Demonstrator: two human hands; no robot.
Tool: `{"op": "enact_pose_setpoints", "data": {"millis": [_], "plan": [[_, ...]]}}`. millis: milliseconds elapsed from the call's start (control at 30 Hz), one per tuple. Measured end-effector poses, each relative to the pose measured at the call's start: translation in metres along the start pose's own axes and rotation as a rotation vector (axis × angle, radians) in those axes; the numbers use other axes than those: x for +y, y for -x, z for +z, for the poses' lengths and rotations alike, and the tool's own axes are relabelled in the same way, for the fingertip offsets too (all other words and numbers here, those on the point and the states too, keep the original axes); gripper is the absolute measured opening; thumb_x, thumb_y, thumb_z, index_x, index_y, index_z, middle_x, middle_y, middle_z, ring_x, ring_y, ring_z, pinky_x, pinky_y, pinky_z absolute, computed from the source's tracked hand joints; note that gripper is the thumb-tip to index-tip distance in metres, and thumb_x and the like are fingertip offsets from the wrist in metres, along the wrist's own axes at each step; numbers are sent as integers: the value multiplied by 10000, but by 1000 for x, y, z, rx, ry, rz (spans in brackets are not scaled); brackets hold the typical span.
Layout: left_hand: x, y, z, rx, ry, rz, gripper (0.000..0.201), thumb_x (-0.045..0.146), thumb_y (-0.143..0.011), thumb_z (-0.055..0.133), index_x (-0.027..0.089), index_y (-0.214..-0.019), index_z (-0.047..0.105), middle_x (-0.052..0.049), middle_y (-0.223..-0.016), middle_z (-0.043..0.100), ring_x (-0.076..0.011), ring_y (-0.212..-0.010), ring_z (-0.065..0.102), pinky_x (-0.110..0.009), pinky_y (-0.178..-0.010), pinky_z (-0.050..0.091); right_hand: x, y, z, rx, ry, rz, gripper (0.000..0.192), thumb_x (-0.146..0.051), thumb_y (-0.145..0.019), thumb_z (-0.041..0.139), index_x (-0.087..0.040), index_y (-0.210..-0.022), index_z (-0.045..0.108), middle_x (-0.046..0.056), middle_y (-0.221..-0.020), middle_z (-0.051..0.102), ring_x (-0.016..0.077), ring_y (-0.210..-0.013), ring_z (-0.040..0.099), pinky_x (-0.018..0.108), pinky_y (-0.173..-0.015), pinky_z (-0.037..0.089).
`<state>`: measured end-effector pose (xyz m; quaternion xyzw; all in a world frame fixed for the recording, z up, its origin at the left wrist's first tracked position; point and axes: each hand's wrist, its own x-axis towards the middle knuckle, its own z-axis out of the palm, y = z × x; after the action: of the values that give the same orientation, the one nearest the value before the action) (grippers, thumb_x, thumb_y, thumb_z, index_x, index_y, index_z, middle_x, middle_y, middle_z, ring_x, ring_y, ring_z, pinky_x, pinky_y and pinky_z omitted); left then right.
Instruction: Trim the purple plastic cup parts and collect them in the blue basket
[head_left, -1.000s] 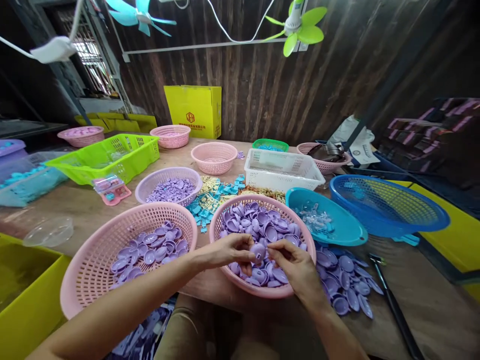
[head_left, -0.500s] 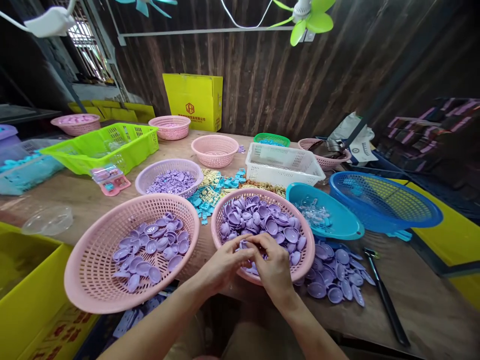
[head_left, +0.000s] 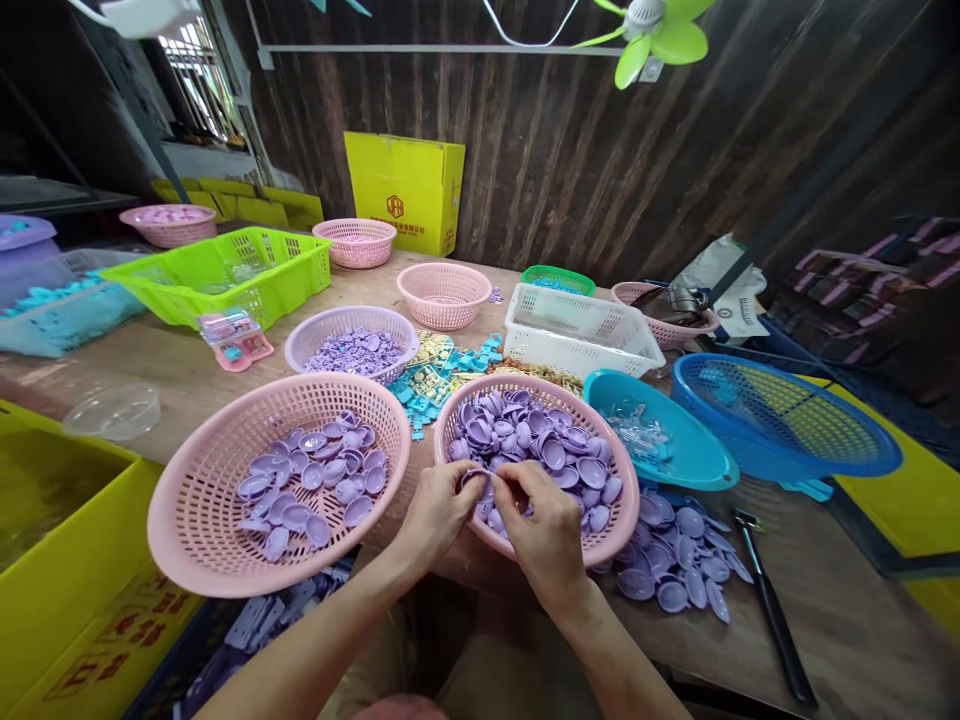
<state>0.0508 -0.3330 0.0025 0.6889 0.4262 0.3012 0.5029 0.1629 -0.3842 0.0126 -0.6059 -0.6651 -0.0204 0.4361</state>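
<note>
My left hand [head_left: 442, 510] and my right hand [head_left: 541, 515] meet over the near edge of a pink basket [head_left: 630, 505] heaped with purple oval plastic pieces [head_left: 551, 450]. Between the fingertips of both hands is a small purple plastic piece [head_left: 478, 474], mostly covered by the fingers. Left of my hands stands a larger pink basket [head_left: 195, 530], with fewer purple oval pieces [head_left: 311, 475] lying in it. A loose pile of purple pieces [head_left: 675, 555] rests on the table to the right of the heaped basket.
A black-handled hammer [head_left: 776, 610] lies at the right. Behind stand a lilac basket [head_left: 296, 345], a white basket [head_left: 585, 345], a teal tray [head_left: 701, 445] with clear parts and a blue basket [head_left: 862, 455]. A yellow box [head_left: 82, 560] is at the near left.
My left fingertips have drawn slightly apart from the right ones, and the purple piece between them shows more. The whole view has shifted a little.
</note>
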Motion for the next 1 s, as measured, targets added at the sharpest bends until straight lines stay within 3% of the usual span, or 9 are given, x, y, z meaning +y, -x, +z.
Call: {"op": "enact_pose_setpoints", "data": {"millis": [200,433,633,900,1000], "plan": [[2,-1,-1,44,-157,45,237,151,-743,429,160,-810,655,-18,-734,666,-138,-659,568,-206,-612,402,-4,-2,4,-54,-30,0,123,-165,-821,463,-166,-740,556,7,-662,554,101,-572,487,208,-546,382],[6,-1,-3,9,-508,-20,244,172,-804,403,181,-880,634,-58,-797,670,-179,-760,605,-241,-687,421,-4,-4,5,-92,-32,1,136,-148,-819,446,-174,-726,542,8,-664,553,107,-582,493,214,-550,380],[18,3,-4,-36,-857,-74,240,187,-858,340,152,-923,568,-94,-800,653,-206,-758,612,-264,-648,417,-6,-1,12,-49,82,-108,180,-133,-843,391,-174,-728,523,36,-672,554,146,-638,505,252,-588,387],[11,8,-7,-71,-898,-47,205,139,-844,327,140,-876,530,-107,-794,642,-212,-725,612,-273,-611,411,-12,1,24,-15,34,-97,209,-129,-845,386,-176,-688,517,27,-630,539,136,-602,504,240,-563,396],[-1,4,-21,-66,-876,-25,194,145,-827,347,160,-885,531,-84,-768,644,-191,-722,613,-245,-596,402,-11,-2,29,-87,-97,-62,178,-160,-838,411,-180,-730,551,24,-655,573,127,-598,532,222,-549,421]]}}
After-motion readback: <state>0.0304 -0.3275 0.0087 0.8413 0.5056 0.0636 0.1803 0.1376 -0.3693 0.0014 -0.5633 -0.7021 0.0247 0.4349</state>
